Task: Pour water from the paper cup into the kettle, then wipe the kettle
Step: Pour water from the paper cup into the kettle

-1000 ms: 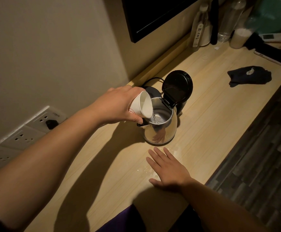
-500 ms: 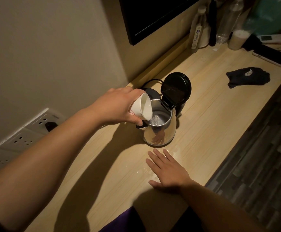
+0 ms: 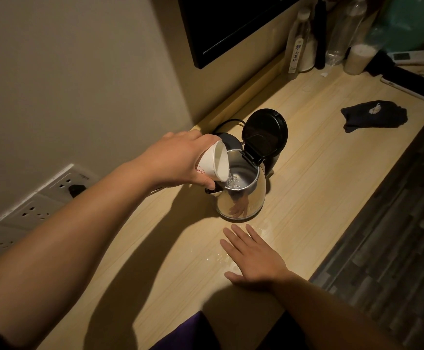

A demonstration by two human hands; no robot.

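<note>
White paper is showing in the person's left hand (image 3: 180,160), whose fingers are wrapping round the paper cup (image 3: 213,164), tipped steeply over the kettle (image 3: 241,193) mouth. A thin stream is falling inside. To pour well, the cup's lip should be staying over the opening, tilting slowly, since droplets (image 3: 221,258) are already lying on the wooden counter (image 3: 319,173). The right hand (image 3: 253,256) is resting flat, fingers slightly spread, just before the kettle. The kettle is standing mid-counter, steel body mirror-bright, black lid (image 3: 265,132) hinged upright.
</note>
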